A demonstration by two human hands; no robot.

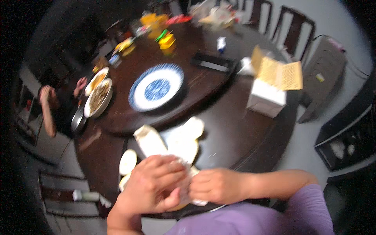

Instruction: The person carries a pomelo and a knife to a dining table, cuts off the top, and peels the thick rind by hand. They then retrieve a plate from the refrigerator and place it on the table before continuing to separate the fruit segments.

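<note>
My left hand [157, 183] is bent over a crumpled, translucent piece of thin plastic [183, 183] close to my body at the table edge. From the right, my right hand [217, 185] closes its fingers on the same plastic. Just beyond lie several pale, blurred pieces, perhaps dough: a long one [150, 141], a rounded one [192, 127], and an oval one [128, 162] at the left. Something yellowish lies under my hands, mostly hidden. Motion blur hides fine detail.
On the dark wooden turntable [191, 88] sits a blue-and-white plate [157, 87]. A bowl of food [99, 98] stands at its left, near another person [63, 108]. An opened white box [267, 97] is at the right. Chairs [292, 32] surround the table.
</note>
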